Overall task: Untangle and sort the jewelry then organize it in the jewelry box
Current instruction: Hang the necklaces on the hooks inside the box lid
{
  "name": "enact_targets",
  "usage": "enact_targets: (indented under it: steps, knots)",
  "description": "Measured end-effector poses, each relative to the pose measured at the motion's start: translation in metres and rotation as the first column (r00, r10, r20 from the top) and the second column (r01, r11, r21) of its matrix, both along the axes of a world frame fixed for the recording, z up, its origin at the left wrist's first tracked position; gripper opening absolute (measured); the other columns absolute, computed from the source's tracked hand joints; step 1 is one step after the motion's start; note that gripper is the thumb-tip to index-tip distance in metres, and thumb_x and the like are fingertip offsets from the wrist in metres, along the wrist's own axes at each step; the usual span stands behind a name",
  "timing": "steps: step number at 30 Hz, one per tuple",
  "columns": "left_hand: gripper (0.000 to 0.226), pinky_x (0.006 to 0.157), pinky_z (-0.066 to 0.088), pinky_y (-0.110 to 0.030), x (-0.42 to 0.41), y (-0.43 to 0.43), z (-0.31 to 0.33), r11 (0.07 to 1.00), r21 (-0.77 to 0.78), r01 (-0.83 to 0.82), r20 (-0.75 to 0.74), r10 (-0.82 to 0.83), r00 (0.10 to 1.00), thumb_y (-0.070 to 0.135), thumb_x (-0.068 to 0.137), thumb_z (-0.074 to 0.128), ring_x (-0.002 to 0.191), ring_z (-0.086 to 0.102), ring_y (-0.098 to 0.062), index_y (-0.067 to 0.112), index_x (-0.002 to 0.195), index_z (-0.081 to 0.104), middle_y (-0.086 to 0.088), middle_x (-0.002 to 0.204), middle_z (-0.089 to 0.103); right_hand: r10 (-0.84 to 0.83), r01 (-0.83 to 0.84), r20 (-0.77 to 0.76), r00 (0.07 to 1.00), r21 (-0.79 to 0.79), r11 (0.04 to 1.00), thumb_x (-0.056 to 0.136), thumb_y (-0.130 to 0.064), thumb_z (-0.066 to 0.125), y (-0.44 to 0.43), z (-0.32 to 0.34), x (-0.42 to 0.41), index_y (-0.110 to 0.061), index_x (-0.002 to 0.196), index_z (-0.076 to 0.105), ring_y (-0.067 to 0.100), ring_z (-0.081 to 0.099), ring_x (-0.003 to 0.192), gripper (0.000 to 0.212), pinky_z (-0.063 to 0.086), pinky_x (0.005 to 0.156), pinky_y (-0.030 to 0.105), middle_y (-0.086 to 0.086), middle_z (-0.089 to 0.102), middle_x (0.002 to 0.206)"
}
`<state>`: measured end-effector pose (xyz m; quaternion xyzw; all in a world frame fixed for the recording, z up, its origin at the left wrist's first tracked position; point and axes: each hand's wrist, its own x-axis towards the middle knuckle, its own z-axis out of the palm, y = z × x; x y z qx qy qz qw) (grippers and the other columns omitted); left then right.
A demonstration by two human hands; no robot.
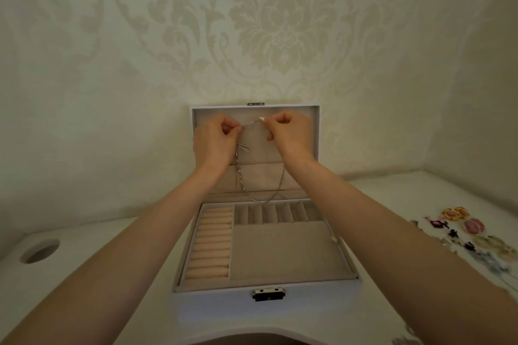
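Note:
A white jewelry box (266,293) stands open in front of me, its lid upright against the wall. A thin silver chain necklace (250,123) is stretched between both hands in front of the lid. My left hand (214,138) pinches one part of it, my right hand (288,133) pinches another. The rest of the chain hangs in a loop down to the box's back edge, with a small pendant below my left hand. Inside the box are beige ring rolls (211,246) on the left, small slots at the back and a flat tray.
A pile of mixed jewelry (473,238), pink, gold and dark pieces, lies on the white table (117,274) to the right of the box. A round hole (40,251) is cut in the table at the far left. Patterned wallpaper rises directly behind.

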<state>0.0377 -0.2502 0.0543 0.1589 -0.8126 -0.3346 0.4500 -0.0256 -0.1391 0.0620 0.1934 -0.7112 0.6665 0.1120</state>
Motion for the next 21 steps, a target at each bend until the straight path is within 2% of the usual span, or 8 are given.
enact_targets:
  steps: [4, 7, 10, 13, 18, 21]
  knots:
    - [0.013, 0.066, 0.038, -0.025, -0.008, 0.009, 0.003, 0.997, 0.046, -0.057, -0.052, 0.059, 0.997, 0.023, 0.083, 0.069, 0.073, 0.056, -0.012, 0.010, 0.082, 0.065, 0.005, 0.074, 0.061, -0.122, 0.122, 0.008, 0.993, -0.039, 0.992, 0.081, -0.023, 0.070, -0.005, -0.005, -0.004, -0.020, 0.063, 0.054, 0.016, 0.059, 0.064, 0.025, 0.051, 0.070, 0.037, -0.004, 0.060, 0.060]
    - [0.014, 0.067, 0.037, -0.026, -0.014, 0.015, 0.007, 0.992, 0.087, -0.095, -0.077, 0.102, 0.992, 0.020, 0.082, 0.068, 0.078, 0.059, -0.017, 0.006, 0.083, 0.065, -0.002, 0.080, 0.067, -0.137, 0.138, 0.019, 0.990, -0.024, 0.990, 0.081, -0.024, 0.069, -0.005, -0.006, -0.004, -0.023, 0.060, 0.050, 0.016, 0.057, 0.066, 0.028, 0.049, 0.070, 0.037, -0.005, 0.059, 0.062]
    - [0.014, 0.069, 0.037, -0.028, -0.016, 0.015, 0.008, 0.986, 0.094, -0.138, -0.042, 0.143, 0.989, 0.019, 0.082, 0.067, 0.086, 0.061, -0.021, 0.006, 0.084, 0.065, -0.004, 0.086, 0.069, -0.132, 0.133, 0.044, 0.990, -0.002, 0.991, 0.080, -0.024, 0.069, -0.007, -0.005, -0.003, -0.023, 0.060, 0.048, 0.019, 0.058, 0.068, 0.029, 0.049, 0.069, 0.038, -0.005, 0.059, 0.063]
    - [0.016, 0.066, 0.032, -0.024, -0.015, 0.013, 0.008, 0.985, 0.075, -0.157, 0.004, 0.157, 0.988, 0.020, 0.083, 0.068, 0.090, 0.060, -0.021, 0.005, 0.087, 0.065, -0.004, 0.091, 0.069, -0.141, 0.139, 0.058, 0.988, 0.033, 0.990, 0.077, -0.018, 0.064, -0.007, -0.002, -0.002, -0.021, 0.058, 0.046, 0.020, 0.055, 0.065, 0.027, 0.046, 0.062, 0.035, -0.002, 0.058, 0.063]
    - [0.014, 0.074, 0.039, -0.029, -0.015, 0.011, 0.012, 0.987, -0.018, -0.157, 0.065, 0.158, 0.985, 0.021, 0.084, 0.067, 0.094, 0.062, -0.024, 0.007, 0.085, 0.070, -0.005, 0.095, 0.071, -0.138, 0.132, 0.068, 0.988, 0.090, 0.987, 0.072, -0.014, 0.064, -0.007, -0.004, 0.003, -0.018, 0.056, 0.046, 0.017, 0.048, 0.057, 0.024, 0.035, 0.052, 0.027, 0.001, 0.055, 0.060]
    - [0.014, 0.069, 0.035, -0.026, -0.013, 0.012, 0.013, 0.987, -0.058, -0.152, 0.089, 0.157, 0.984, 0.022, 0.085, 0.066, 0.094, 0.061, -0.023, 0.008, 0.087, 0.069, -0.004, 0.095, 0.070, -0.140, 0.132, 0.106, 0.984, 0.078, 0.988, 0.070, -0.013, 0.065, -0.008, -0.007, 0.004, -0.019, 0.052, 0.046, 0.019, 0.049, 0.058, 0.027, 0.037, 0.053, 0.028, 0.001, 0.054, 0.057]
